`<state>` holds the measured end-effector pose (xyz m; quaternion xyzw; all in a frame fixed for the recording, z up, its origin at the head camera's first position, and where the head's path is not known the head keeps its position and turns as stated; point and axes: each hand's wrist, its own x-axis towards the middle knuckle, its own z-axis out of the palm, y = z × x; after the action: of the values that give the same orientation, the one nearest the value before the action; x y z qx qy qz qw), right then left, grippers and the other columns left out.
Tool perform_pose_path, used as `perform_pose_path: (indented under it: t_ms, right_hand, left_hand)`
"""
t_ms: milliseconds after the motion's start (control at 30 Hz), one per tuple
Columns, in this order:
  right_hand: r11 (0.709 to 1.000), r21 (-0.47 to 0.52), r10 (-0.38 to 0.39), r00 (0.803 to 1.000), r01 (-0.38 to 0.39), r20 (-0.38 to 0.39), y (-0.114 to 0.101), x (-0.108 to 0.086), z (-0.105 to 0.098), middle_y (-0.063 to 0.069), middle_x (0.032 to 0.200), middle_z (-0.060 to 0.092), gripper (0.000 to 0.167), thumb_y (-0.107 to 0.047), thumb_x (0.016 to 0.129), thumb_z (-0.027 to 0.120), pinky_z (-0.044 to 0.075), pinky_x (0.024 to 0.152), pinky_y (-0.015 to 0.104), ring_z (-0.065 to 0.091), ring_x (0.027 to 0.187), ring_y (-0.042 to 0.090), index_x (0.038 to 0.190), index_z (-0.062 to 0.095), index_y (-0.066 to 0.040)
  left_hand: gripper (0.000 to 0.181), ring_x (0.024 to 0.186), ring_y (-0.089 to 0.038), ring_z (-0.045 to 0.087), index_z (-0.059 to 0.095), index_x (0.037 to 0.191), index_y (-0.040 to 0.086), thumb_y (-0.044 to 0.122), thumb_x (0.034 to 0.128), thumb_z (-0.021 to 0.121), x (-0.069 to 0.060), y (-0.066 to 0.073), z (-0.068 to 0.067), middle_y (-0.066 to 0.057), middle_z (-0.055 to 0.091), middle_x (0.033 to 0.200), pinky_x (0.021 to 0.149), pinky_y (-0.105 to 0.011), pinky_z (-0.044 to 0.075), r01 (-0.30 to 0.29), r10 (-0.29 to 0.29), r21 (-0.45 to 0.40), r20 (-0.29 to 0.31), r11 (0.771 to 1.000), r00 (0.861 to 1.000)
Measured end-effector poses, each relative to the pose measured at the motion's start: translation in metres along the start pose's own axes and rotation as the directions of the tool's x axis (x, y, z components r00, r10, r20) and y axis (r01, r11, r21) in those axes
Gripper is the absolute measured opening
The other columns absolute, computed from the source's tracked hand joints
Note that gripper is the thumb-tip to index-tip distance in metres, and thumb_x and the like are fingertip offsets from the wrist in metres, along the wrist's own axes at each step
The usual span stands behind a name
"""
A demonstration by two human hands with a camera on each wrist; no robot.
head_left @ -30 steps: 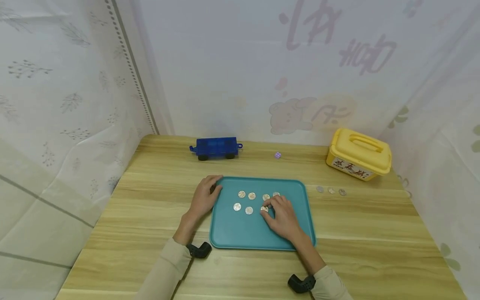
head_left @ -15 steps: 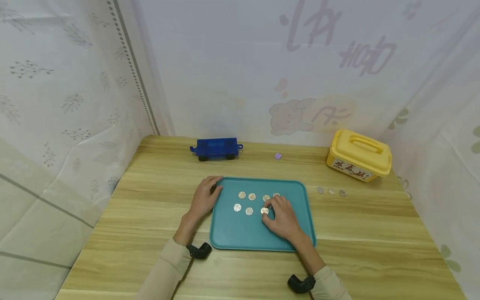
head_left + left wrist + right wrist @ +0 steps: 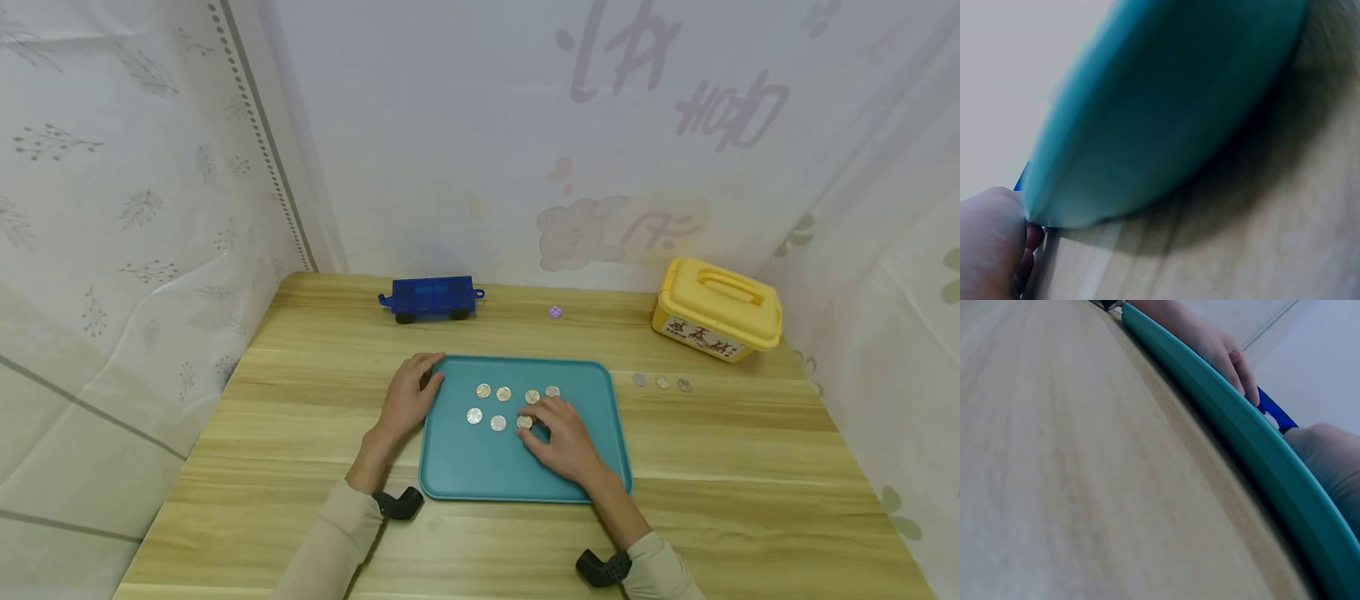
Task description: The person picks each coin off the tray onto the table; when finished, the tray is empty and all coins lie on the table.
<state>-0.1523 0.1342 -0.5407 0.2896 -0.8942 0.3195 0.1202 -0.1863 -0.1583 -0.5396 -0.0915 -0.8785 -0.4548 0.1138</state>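
A teal tray [image 3: 498, 475] lies on the wooden table, with several round coins on it in two rough rows. My right hand [image 3: 566, 442] is over the tray's right half, its thumb and index finger bent around a gold-toned coin [image 3: 524, 422] in the nearer row. To the left of that are a coin [image 3: 498, 423] and another coin [image 3: 474, 416]. Just beyond the right fingers lies a silvery coin [image 3: 552, 392]. My left hand [image 3: 406, 400] rests along the tray's far left rim, fingers fairly straight. The right wrist view hides the pinched coin behind the rim.
At the back stand a blue toy wagon [image 3: 432, 297] and a small purple die-like cube [image 3: 554, 312]. A yellow lidded box [image 3: 716, 308] with a handle sits at the back right. Three coins lie in a row before it, including a middle coin [image 3: 662, 382].
My right hand has shifted slightly left with the coin between thumb and index finger, and the silvery coin behind it shows more fully. My left hand stays at the tray's rim.
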Motion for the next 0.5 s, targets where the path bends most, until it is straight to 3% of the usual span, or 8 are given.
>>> perform_pose_path:
  t_ms: [267, 500]
  right_hand:
    - [0.999, 0.012, 0.032, 0.999, -0.032, 0.003, -0.0002, 0.0001, -0.0027, -0.003, 0.098, 0.069, 0.024, -0.027, 0.084, 0.080, 0.047, 0.088, 0.041, 0.058, 0.091, 0.012, 0.105, 0.076, -0.015]
    - [0.995, 0.085, 0.049, 0.999, -0.047, -0.018, 0.0004, 0.0028, -0.0072, -0.007, 0.090, 0.063, 0.023, -0.025, 0.084, 0.080, 0.046, 0.075, 0.029, 0.051, 0.081, 0.006, 0.104, 0.076, -0.014]
  left_hand:
    - [0.037, 0.111, -0.030, 0.059, 0.062, 0.134, 0.003, 0.011, 0.0975, 0.064, 0.0015, 0.0007, 0.0016, -0.015, 0.064, 0.129, 0.093, -0.045, 0.049, -0.008, 0.008, -0.001, 0.005, 1.000, 1.000]
    - [0.036, 0.114, -0.032, 0.059, 0.063, 0.133, 0.003, 0.010, 0.0967, 0.065, 0.0010, 0.0015, 0.0010, -0.016, 0.064, 0.129, 0.096, -0.047, 0.048, -0.007, 0.007, -0.006, -0.011, 1.000, 1.000]
